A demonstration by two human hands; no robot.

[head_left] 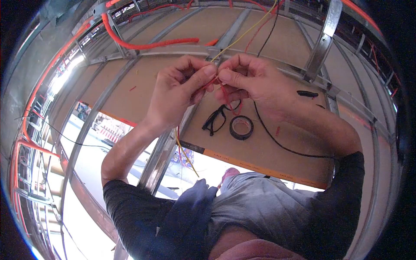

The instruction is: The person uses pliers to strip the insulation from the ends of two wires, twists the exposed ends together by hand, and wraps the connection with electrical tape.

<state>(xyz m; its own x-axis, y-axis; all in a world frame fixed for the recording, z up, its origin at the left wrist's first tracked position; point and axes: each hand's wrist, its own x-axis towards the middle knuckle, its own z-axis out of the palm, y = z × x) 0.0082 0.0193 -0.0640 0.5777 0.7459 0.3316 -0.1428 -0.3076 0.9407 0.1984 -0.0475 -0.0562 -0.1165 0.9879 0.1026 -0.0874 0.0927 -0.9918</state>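
Observation:
Both my hands meet near the top middle of the head view, above a brown board. A red wire (224, 92) runs between them, pinched by the thumb and fingers of my left hand (177, 84). My right hand (249, 80) pinches the same red wire close beside the left fingertips. The exact join of the wire is hidden by the fingers. Below the hands a roll of black tape (241, 127) lies on the board, next to a bundled black cord (214, 120). A yellow wire (245, 33) comes down from above toward the hands.
Metal studs (93, 112) frame the brown board (268, 147), whose near edge carries an orange strip (260, 167). An orange corrugated conduit (151, 44) hangs at the upper left. A black cable (281, 145) curves under my right arm. Black scraps (307, 93) lie at the right.

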